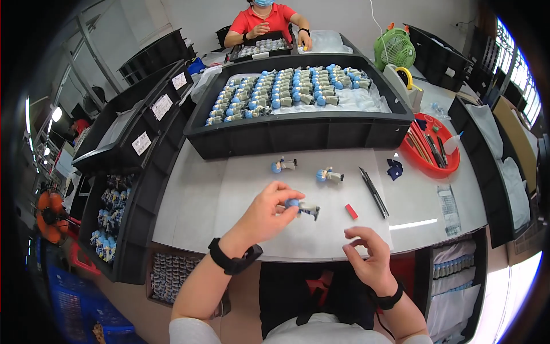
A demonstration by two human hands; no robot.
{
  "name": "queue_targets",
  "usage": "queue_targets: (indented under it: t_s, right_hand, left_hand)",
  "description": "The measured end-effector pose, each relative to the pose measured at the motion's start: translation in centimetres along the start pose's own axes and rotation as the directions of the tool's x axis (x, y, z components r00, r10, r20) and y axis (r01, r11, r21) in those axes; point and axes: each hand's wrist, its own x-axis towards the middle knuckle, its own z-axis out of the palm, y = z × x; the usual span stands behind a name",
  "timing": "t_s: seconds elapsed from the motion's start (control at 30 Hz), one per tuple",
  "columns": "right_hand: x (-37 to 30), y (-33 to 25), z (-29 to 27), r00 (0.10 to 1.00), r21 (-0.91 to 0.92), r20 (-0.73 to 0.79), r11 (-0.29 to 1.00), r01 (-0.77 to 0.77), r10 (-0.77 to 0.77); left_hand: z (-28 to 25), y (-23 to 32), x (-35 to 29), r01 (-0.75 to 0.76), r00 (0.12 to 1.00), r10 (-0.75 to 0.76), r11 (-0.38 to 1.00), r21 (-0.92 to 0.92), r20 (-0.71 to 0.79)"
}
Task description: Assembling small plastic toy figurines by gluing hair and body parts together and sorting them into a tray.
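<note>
My left hand (268, 214) pinches a small figurine (307, 208) with blue hair and a pale grey body, held just above the white work surface. My right hand (369, 258) hovers near the table's front edge, fingers curled and apart, with nothing between them. Two similar figurines lie on their sides farther off: one figurine (284, 165) straight ahead, another figurine (329, 175) a little to its right. A small red block (351, 211) lies between my hands and a dark pen-like craft knife (373, 192). Beyond the knife rests a dark blue scrap-like piece (395, 169).
A large black tray (298, 131) with rows of figurines spans the back of the table. A red basket (435, 166) of tools stands right, near a tape dispenser (408, 86) and green fan (394, 47). Black crates (129, 223) flank the left. A co-worker (269, 23) sits opposite.
</note>
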Motion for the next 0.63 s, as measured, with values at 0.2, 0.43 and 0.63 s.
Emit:
queue_targets:
  t_s: [0.2, 0.43, 0.63]
  right_hand:
    - [1.8, 2.2, 3.1, 0.953, 0.328, 0.252, 0.912, -0.247, 0.167]
    - [2.3, 3.1, 4.2, 0.87, 0.44, 0.39, 0.769, -0.464, 0.302]
    - [2.3, 3.6, 3.5, 0.837, 0.458, 0.467, 0.732, -0.504, 0.284]
  left_hand:
    - [3.4, -0.1, -3.2, 0.218, 0.946, -0.317, 0.782, -0.584, -0.07]
    - [6.2, -2.8, -3.6, -0.014, 0.895, -0.309, 0.703, -0.711, -0.323]
    - [6.4, -3.9, -4.2, 0.089, 0.897, -0.347, 0.749, -0.657, -0.273]
